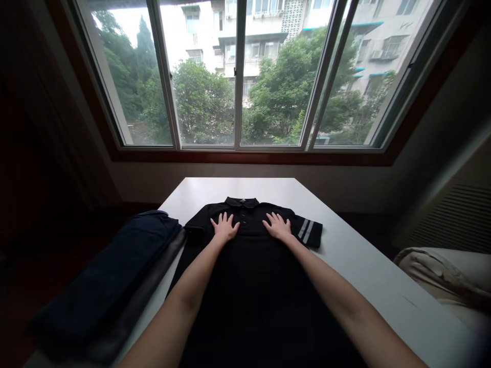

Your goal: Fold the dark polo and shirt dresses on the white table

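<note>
A black polo shirt (pixel 253 276) lies flat and face up on the white table (pixel 356 255), its collar pointing away from me toward the window. Its right sleeve carries two pale stripes (pixel 306 230). My left hand (pixel 224 227) rests flat on the chest left of the button placket, fingers spread. My right hand (pixel 277 226) lies flat on the chest right of the placket, fingers spread too. Neither hand grips the cloth.
A stack of dark blue and grey folded garments (pixel 111 286) sits at the table's left edge, beside the shirt. A beige cushion or bedding (pixel 445 281) lies off to the right. A wide window (pixel 245 76) spans the wall beyond the table.
</note>
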### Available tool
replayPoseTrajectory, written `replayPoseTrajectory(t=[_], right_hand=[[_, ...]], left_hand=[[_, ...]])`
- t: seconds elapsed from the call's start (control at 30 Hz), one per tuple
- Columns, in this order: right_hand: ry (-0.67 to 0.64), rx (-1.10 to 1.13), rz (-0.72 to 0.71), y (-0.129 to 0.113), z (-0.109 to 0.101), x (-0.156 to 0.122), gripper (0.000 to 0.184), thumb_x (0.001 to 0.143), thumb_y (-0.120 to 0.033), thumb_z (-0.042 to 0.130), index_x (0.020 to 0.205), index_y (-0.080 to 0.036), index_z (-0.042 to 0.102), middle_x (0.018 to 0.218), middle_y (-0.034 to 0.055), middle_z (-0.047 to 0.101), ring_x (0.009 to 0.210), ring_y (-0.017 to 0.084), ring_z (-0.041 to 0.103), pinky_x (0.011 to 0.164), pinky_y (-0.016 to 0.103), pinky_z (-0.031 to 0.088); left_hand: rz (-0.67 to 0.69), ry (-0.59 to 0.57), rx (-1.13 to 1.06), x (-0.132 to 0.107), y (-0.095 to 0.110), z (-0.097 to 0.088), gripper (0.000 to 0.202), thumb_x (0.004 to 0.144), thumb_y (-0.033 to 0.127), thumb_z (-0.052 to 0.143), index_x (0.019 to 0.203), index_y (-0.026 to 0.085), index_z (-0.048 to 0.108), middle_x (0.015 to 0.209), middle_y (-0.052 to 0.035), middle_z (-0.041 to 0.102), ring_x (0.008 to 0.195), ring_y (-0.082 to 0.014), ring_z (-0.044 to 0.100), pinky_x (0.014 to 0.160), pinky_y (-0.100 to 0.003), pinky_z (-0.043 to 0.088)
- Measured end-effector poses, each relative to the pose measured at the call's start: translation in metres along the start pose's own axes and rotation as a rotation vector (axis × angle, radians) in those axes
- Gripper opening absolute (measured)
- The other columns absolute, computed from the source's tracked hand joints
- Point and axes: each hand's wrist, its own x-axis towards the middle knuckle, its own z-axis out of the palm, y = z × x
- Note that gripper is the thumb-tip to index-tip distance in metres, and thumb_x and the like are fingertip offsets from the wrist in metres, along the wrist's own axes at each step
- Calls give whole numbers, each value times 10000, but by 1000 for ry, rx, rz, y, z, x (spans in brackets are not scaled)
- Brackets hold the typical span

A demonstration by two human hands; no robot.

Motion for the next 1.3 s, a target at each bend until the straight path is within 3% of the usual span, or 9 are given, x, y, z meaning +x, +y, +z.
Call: replayPoseTrajectory(t=[0.43,0.57,0.7,0.77,0.83,0.93,1.0,1.1,1.3], right_hand=[[54,33,-70,30,3,43,601,957,-562,293,1490,-291,344,1590,40,250,1458,273,197,1153,583,79],[138,81,-98,30,2,42,566,945,-531,356,1429,-250,442,1546,63,350,1425,271,285,1152,556,148],[280,145,-122,48,-17,33,489,946,-439,353,1357,-214,493,1472,66,458,1333,204,424,1096,368,326],[347,164,-79,73,-28,26,466,942,-398,325,1314,-189,512,1402,99,516,1269,218,481,1043,352,376],[400,170,77,107,-32,18,464,912,-390,346,1252,-144,543,1309,175,557,1212,301,508,990,435,401],[415,168,484,163,-25,7,525,814,-497,495,1190,-140,576,1247,229,556,1169,395,498,933,514,397],[435,147,596,192,-15,1,576,780,-556,531,1176,-141,583,1279,244,523,1181,419,466,956,543,358],[485,135,598,213,-4,-5,580,784,-616,507,1133,-162,602,1301,233,503,1183,416,444,981,555,315],[441,203,442,210,-7,-8,590,718,-734,511,988,-221,625,1242,164,540,1179,376,451,992,543,301]], left_hand=[[10,26,-55,33,15,6,703,922,626,232,1501,236,318,1606,-102,170,1482,-327,51,1101,-707,-18],[41,123,-152,31,14,2,633,929,602,311,1394,202,464,1533,-138,354,1437,-331,235,1131,-646,111],[62,277,-204,21,-16,-25,429,959,467,351,1211,193,564,1303,-122,579,1226,-246,505,1065,-408,350],[18,345,-151,15,-44,-45,374,944,427,399,1168,179,566,1254,-136,587,1192,-259,511,1030,-397,365],[-88,391,-19,12,-75,-65,413,901,467,479,1163,158,561,1236,-164,581,1183,-301,500,1009,-428,367],[-286,205,107,13,-115,-85,629,795,610,586,1199,129,554,1297,-217,539,1236,-367,447,1011,-467,349],[-372,36,104,15,-133,-90,705,713,670,643,1171,137,585,1322,-231,530,1254,-396,434,1008,-482,350],[-433,-51,79,20,-145,-90,718,647,667,704,1134,147,613,1321,-234,542,1255,-418,439,992,-499,365],[-520,-26,71,30,-154,-94,690,659,601,732,1141,135,569,1354,-252,494,1299,-441,380,1010,-569,329]])
